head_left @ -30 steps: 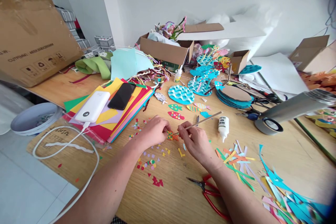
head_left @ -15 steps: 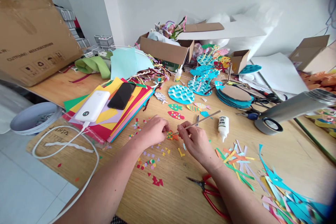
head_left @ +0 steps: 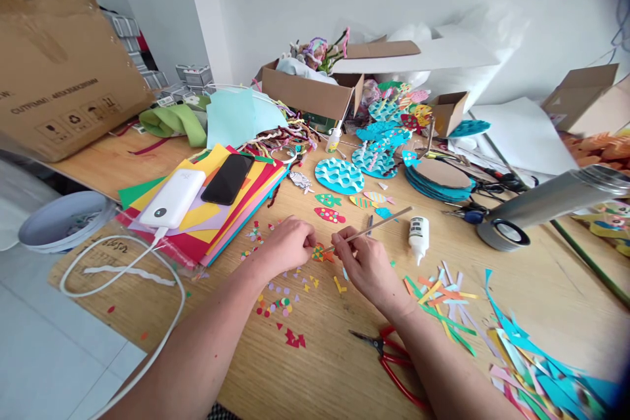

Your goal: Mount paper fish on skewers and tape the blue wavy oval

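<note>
A small orange paper fish (head_left: 329, 256) with green and yellow patches lies between my hands. My left hand (head_left: 290, 244) is closed, its fingertips at the fish's left end; the exact grip is partly hidden. In my right hand (head_left: 363, 262) a thin wooden stick (head_left: 388, 220) is pinched, slanting up to the right, its lower tip at the fish. Just beyond lie a red dotted paper fish (head_left: 329, 215) and a green paper fish (head_left: 328, 200). A white glue bottle (head_left: 419, 237) stands right of my right hand. Small paper dots and triangles (head_left: 280, 302) lie near my left forearm.
Red-handled scissors (head_left: 394, 357) lie beside my right forearm, with paper strips (head_left: 447, 302) further right. Left are coloured sheets (head_left: 231, 223) under a phone (head_left: 229, 179) and a power bank (head_left: 173, 198) with a looping cable. A steel flask (head_left: 556, 200) lies at right.
Almost nothing differs. The stick's upper end has shifted very slightly left, and both hands stay at the orange fish.
</note>
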Demonstrator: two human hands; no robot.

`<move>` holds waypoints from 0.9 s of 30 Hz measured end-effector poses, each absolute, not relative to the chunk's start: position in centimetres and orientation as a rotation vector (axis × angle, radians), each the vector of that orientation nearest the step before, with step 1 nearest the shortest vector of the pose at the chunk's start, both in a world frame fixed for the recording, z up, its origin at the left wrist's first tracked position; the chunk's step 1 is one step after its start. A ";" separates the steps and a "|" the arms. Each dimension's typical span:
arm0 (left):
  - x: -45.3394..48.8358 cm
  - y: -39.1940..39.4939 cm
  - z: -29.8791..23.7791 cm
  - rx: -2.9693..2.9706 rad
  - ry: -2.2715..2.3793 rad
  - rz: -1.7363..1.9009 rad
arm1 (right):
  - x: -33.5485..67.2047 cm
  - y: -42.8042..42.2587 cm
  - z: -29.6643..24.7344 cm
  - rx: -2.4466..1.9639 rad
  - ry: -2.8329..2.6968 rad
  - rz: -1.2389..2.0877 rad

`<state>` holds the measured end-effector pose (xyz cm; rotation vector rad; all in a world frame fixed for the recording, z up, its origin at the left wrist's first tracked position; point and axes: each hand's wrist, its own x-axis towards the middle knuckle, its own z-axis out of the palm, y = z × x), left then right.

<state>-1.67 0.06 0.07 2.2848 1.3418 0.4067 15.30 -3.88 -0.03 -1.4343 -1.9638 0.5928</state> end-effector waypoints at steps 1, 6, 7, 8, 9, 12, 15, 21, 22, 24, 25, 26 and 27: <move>-1.7 0.1 0.1 2.285 1.340 0.407 | 15.3 -3.9 0.0 -1.438 -1.962 0.593; -1.7 0.0 0.1 2.293 1.340 0.409 | 15.3 -3.9 0.0 -1.445 -1.974 0.582; -1.7 0.1 0.1 2.291 1.345 0.403 | 15.3 -3.9 0.1 -1.442 -1.978 0.578; -1.7 0.1 0.1 2.289 1.349 0.398 | 15.3 -3.9 0.1 -1.440 -1.982 0.573; -1.7 0.1 0.1 2.289 1.349 0.395 | 15.2 -3.9 0.1 -1.441 -1.984 0.567; -1.7 0.1 0.0 2.298 1.341 0.406 | 15.2 -3.9 0.1 -1.447 -1.998 0.555; -1.8 0.1 -0.1 2.316 1.333 0.419 | 15.2 -4.0 0.1 -1.449 -2.022 0.533; -1.8 0.1 -0.2 2.330 1.312 0.422 | 15.1 -4.3 0.4 -1.459 -2.118 0.450; -1.8 0.2 -0.2 2.338 1.299 0.426 | 15.1 -4.3 0.4 -1.459 -2.124 0.451; -1.8 0.2 -0.4 2.358 1.253 0.438 | 15.1 -4.3 0.5 -1.454 -2.122 0.465; -1.8 0.2 -0.5 2.369 1.224 0.442 | 15.1 -4.4 0.5 -1.452 -2.119 0.473; -1.8 0.2 -0.6 2.378 1.196 0.446 | 15.1 -4.4 0.5 -1.453 -2.115 0.480; -1.7 0.2 -0.7 2.387 1.172 0.449 | 15.1 -4.4 0.5 -1.455 -2.113 0.484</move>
